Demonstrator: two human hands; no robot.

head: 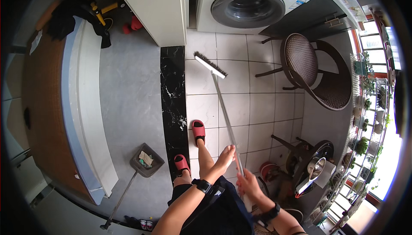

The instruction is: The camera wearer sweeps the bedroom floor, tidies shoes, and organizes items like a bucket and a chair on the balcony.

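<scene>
My left hand grips the metal pole of a long-handled floor brush with a white head and dark bristles. Lower on the same pole, nearer my body, my right hand is closed round it. The brush head rests over the white floor tiles, in front of the washing machine. To the left, a grey long-handled dustpan lies on the grey floor with crumpled paper and a bit of green litter in it.
A washing machine stands ahead. On the right are a brown woven chair, a small round table bearing a metal pan, a red bucket and plant racks at the window. A black marble threshold divides the floors; a wooden-topped cabinet stands left.
</scene>
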